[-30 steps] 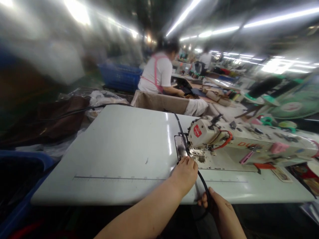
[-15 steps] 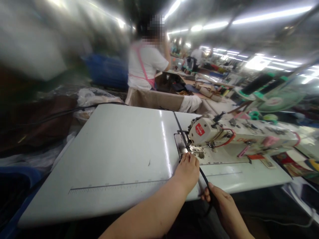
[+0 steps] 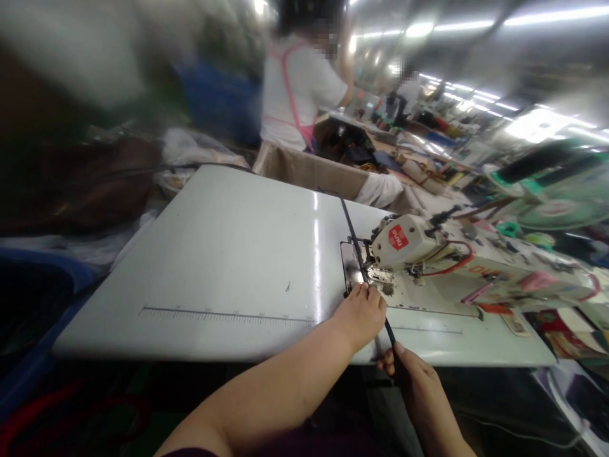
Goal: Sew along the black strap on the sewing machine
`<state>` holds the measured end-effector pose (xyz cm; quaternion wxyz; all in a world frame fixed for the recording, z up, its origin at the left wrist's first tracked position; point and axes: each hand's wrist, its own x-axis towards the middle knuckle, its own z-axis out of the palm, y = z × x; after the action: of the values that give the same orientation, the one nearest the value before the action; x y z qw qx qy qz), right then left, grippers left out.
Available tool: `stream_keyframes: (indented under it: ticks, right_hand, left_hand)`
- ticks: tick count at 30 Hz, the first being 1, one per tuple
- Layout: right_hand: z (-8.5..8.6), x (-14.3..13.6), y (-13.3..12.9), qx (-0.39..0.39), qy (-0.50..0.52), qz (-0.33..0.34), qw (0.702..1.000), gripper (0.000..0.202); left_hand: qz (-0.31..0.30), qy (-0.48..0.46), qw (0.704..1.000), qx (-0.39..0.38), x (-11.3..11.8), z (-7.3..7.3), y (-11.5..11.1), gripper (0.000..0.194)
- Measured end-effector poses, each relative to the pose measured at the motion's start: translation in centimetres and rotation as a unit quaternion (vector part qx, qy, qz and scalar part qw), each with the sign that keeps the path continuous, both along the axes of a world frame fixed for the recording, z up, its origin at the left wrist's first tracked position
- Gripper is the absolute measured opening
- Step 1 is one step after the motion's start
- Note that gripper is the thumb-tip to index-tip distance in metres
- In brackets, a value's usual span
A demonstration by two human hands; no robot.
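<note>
A narrow black strip (image 3: 351, 223) runs from the table's far edge, past the needle area of the sewing machine (image 3: 397, 244), toward me. Just in front of the presser foot, my left hand (image 3: 364, 314) is closed over the strip, its fingertips near the metal needle plate (image 3: 352, 260). Closer to me, at the table's front edge, my right hand (image 3: 413, 368) pinches the strip between thumb and fingers. Between both hands a short length of it shows, and its near end is hard to make out below the right hand.
The pale table (image 3: 238, 247) carries a printed ruler (image 3: 228, 316) and a small dark thread (image 3: 288, 287). Behind stands a fabric-lined bin (image 3: 304, 171), with a person (image 3: 304, 89) beyond it. A blue tub (image 3: 71, 273) sits left. Thread cones (image 3: 528, 168) rise at right.
My view has tilted, so the table and machine appear rotated and shifted in the picture. Both hands keep their hold on the strip, close to the same places by the machine.
</note>
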<state>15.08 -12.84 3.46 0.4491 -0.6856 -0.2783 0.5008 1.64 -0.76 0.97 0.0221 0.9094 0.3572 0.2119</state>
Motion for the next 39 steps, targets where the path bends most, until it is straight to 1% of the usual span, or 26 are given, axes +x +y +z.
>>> stream_keyframes:
  ticks: [4,11,13,15,18,22,25,29,31,33,37,39]
  right_hand:
    - [0.0,0.2,0.0,0.005,0.006,0.016,1.000,0.046]
    - [1.9,-0.6,-0.2,0.021,0.073,0.053,0.996,0.046]
    - [2.1,-0.5,-0.1,0.032,0.049,0.067,0.996,0.043]
    - [1.9,0.0,0.4,0.039,-0.002,0.089,0.995,0.039]
    - [1.4,0.5,1.6,0.045,-0.041,0.116,0.991,0.044]
    - [1.2,0.3,3.2,0.049,0.007,0.132,0.990,0.048]
    - [1.6,0.1,3.6,0.038,0.066,0.143,0.987,0.051]
    - [1.9,0.8,2.6,0.014,0.158,0.166,0.973,0.050]
    - [1.8,1.3,1.8,0.014,0.183,0.181,0.966,0.047]
    - [1.4,1.7,0.8,0.025,0.175,0.201,0.963,0.047]
    - [0.2,2.2,-0.6,0.047,0.112,0.247,0.961,0.050]
    - [-0.3,2.4,-1.1,0.052,0.099,0.267,0.957,0.051]
  left_hand:
    - [0.001,0.002,1.000,0.011,-0.2,0.1,0.0,0.029]
    - [0.003,0.004,0.999,0.036,-0.3,-0.4,0.1,0.024]
    - [0.007,0.007,0.999,0.045,-0.4,-0.4,0.1,0.023]
    - [0.011,0.013,0.999,0.048,-0.6,-0.3,0.1,0.023]
    - [0.009,0.017,0.999,0.035,-0.8,-0.1,0.1,0.021]
    - [0.011,0.023,1.000,0.005,-1.1,-0.2,0.3,0.019]
    - [0.019,0.022,1.000,-0.005,-1.2,-0.6,0.4,0.019]
    - [0.016,0.016,1.000,0.003,-1.6,-1.2,0.4,0.017]
    - [0.010,0.015,1.000,0.012,-1.8,-1.4,0.4,0.018]
    - [0.006,0.012,1.000,0.023,-1.9,-1.7,0.4,0.019]
    - [0.010,0.010,0.999,0.033,-2.1,-2.3,0.3,0.021]
    - [0.013,0.013,0.999,0.037,-2.1,-2.6,0.3,0.021]
